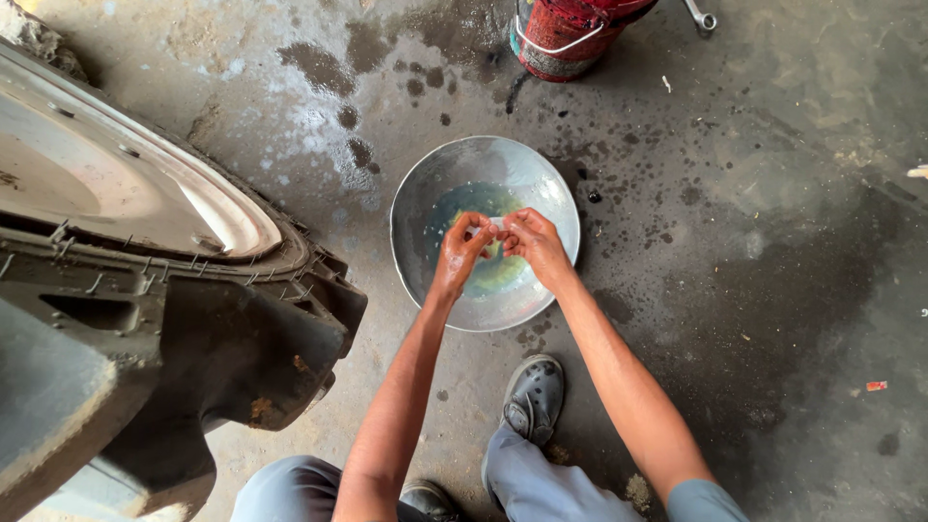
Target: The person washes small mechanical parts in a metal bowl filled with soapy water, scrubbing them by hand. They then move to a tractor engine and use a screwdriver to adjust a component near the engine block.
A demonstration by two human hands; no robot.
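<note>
A shallow round metal bowl [541,184] lies on the concrete floor with a pool of greenish liquid [488,274] in its middle. Both my hands meet above the bowl. My left hand [462,249] and my right hand [531,242] pinch a small white object [497,223] between their fingertips. The object is too small to tell what it is.
A large tyre on its metal rim [145,261] fills the left side. A red bucket [565,37] stands at the far edge, with a wrench end [700,15] beside it. My shoe [533,396] rests just below the bowl. The floor is wet and stained.
</note>
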